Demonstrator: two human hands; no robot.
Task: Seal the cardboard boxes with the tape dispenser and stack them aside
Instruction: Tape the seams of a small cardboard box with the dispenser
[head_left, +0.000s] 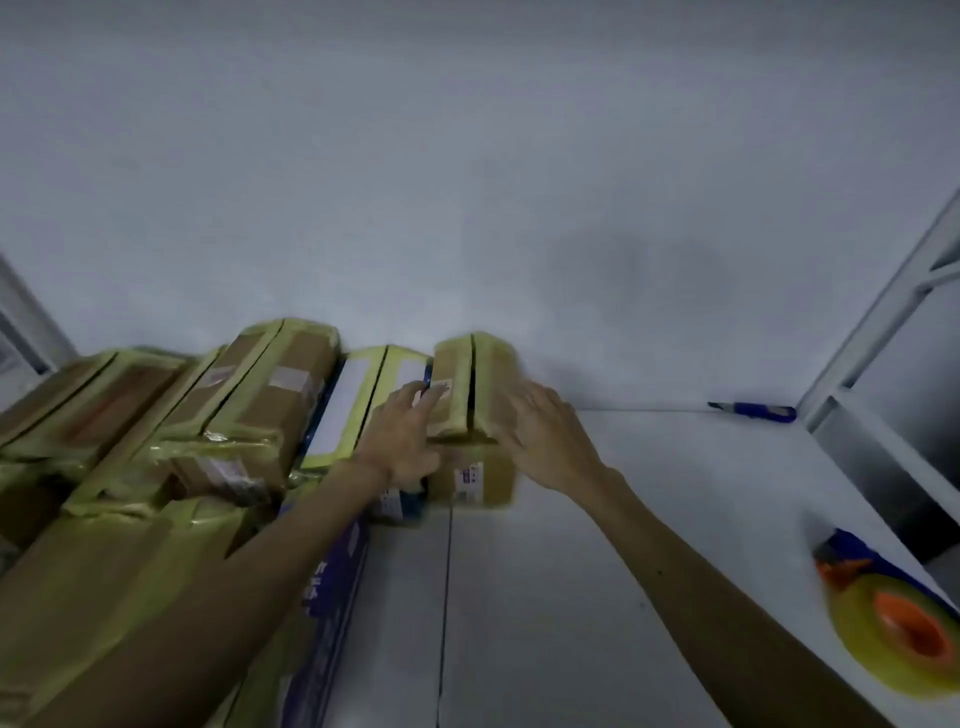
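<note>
A small cardboard box (480, 384), taped in yellow, stands at the far end of the white table against the wall. My left hand (408, 439) lies on its left side with fingers stretched over the top. My right hand (543, 434) is flat against its right side, fingers straight. The box is blurred. The tape dispenser (891, 613), with an orange core and a yellowish tape roll, lies on the table at the right edge, away from both hands.
Several taped boxes (249, 410) are stacked along the left, one white-faced box (358, 405) right beside the small one. A blue utility knife (753, 411) lies at the far right by the wall. A white metal rack (883, 332) stands at right.
</note>
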